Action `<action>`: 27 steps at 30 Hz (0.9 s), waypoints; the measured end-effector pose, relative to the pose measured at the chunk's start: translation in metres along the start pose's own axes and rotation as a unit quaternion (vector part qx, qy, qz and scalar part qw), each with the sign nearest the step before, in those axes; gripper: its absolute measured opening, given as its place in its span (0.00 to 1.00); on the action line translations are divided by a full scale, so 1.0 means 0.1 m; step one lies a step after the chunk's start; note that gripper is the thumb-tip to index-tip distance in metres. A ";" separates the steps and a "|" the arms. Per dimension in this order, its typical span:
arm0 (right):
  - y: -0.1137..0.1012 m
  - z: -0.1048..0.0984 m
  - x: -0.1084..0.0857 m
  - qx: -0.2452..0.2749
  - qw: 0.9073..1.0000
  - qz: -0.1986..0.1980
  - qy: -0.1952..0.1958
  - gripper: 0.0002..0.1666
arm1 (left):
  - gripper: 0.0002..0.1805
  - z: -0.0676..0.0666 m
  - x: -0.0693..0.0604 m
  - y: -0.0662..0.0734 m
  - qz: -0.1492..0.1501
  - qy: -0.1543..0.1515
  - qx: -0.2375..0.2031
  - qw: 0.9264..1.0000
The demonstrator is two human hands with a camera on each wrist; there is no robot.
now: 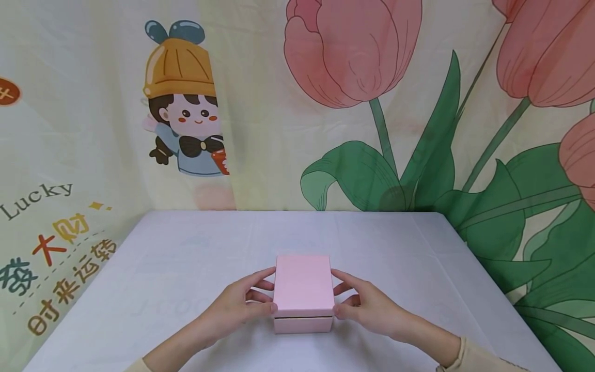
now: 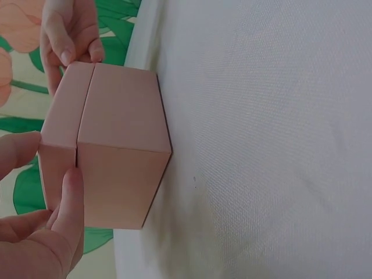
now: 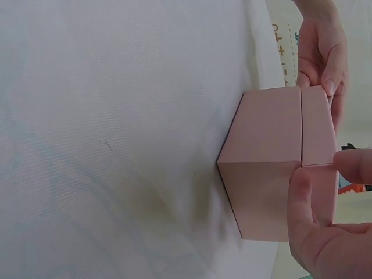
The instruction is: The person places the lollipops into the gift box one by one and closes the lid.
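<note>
A small pink box stands on the table, its lid [image 1: 304,284] resting over the base [image 1: 303,325] with a thin dark line between them. My left hand [image 1: 234,305] holds the lid's left side, thumb at the near corner and a finger by the far corner. On the opposite side my right hand [image 1: 369,305] grips the lid in much the same way. Both wrist views show fingertips on the lid [image 2: 67,110] around the seam, above the plain side of the base [image 3: 261,128]. Whatever the box holds inside is hidden.
A white cloth covers the table [image 1: 186,248], its far edge against a hanging backdrop [image 1: 260,103]. Large printed tulips [image 1: 353,46] and a cartoon figure [image 1: 186,103] decorate that backdrop. Printed lettering [image 1: 69,274] runs along the left side.
</note>
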State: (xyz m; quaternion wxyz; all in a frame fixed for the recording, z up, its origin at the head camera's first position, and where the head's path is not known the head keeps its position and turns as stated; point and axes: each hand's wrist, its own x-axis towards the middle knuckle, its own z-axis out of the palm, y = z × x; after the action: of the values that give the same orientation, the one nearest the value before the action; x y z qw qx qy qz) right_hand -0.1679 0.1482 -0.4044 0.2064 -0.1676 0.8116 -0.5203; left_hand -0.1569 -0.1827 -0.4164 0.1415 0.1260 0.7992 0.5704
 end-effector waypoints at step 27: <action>0.06 0.01 -0.04 0.019 1.000 -0.011 -0.019 0.50 | 0.49 0.03 -0.03 -0.03 -0.011 -0.006 -0.008 1.000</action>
State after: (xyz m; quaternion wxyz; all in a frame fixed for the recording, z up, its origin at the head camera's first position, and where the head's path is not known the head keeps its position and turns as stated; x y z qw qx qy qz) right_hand -0.1648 0.1517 -0.4094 0.2190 -0.1822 0.7956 -0.5347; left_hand -0.1533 -0.1824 -0.4200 0.1531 0.1194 0.7955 0.5741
